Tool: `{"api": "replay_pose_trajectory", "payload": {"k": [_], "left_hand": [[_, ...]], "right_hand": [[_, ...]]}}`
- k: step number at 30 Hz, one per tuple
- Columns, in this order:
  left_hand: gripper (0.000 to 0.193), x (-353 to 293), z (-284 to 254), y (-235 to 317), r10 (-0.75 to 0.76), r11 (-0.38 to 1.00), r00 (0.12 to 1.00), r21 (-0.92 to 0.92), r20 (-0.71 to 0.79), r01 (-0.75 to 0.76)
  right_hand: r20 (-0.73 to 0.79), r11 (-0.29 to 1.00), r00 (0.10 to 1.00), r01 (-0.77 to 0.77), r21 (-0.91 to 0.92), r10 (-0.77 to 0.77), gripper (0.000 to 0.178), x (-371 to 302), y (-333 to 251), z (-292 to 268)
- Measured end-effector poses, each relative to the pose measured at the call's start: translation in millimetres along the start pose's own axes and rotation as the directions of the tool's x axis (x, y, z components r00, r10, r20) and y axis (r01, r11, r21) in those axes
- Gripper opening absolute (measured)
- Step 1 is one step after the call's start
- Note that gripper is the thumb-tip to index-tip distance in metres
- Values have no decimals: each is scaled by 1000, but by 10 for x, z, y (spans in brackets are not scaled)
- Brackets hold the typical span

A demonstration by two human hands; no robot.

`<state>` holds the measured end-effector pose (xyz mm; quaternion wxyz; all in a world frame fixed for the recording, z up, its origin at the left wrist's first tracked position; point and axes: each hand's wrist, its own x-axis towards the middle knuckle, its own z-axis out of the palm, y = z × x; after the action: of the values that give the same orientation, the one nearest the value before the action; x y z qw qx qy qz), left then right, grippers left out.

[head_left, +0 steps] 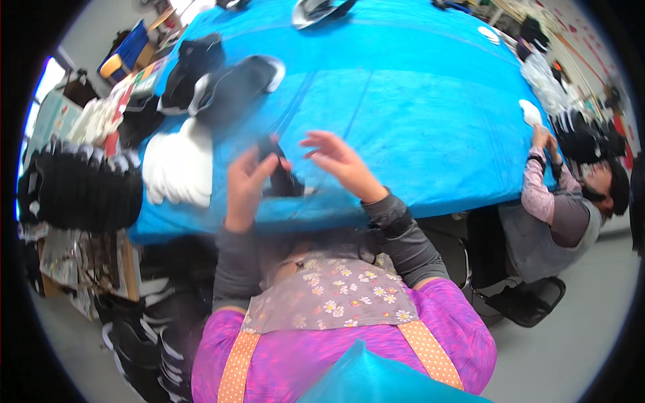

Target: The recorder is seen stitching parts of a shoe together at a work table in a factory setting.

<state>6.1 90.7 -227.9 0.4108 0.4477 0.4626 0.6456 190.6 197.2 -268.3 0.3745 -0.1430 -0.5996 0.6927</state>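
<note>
My left hand (247, 183), a little blurred, is closed on a black fabric shoe upper (287, 180) near the front edge of the blue-covered table (403, 121). The piece stands tilted between my hands, and its lower end is close to the table. My right hand (344, 166) is just right of it, fingers apart and holding nothing. To the left of my left hand lies a stack of white insole-shaped pieces (178, 164). Beyond that stack are several black shoe uppers with white edges (235, 91).
A row of packed black uppers (87, 195) stands at the left, and black-and-white shoes (138, 349) are below it. On the right a seated co-worker (557, 221) handles a white piece (531, 113) beside more black uppers (581, 138). Another upper (319, 12) lies at the far edge.
</note>
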Motion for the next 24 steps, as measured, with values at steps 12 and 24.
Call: {"api": "replay_pose_trajectory", "payload": {"k": [12,24], "left_hand": [[36,-482,240,-173,-294,944,947,-119,128,309],[48,-308,182,-193,-354,695,933,-647,71,313]], "right_hand": [[146,938,989,20,-345,33,19,-83,-12,49],[71,909,976,-166,-383,208,32,57,337,15]]}}
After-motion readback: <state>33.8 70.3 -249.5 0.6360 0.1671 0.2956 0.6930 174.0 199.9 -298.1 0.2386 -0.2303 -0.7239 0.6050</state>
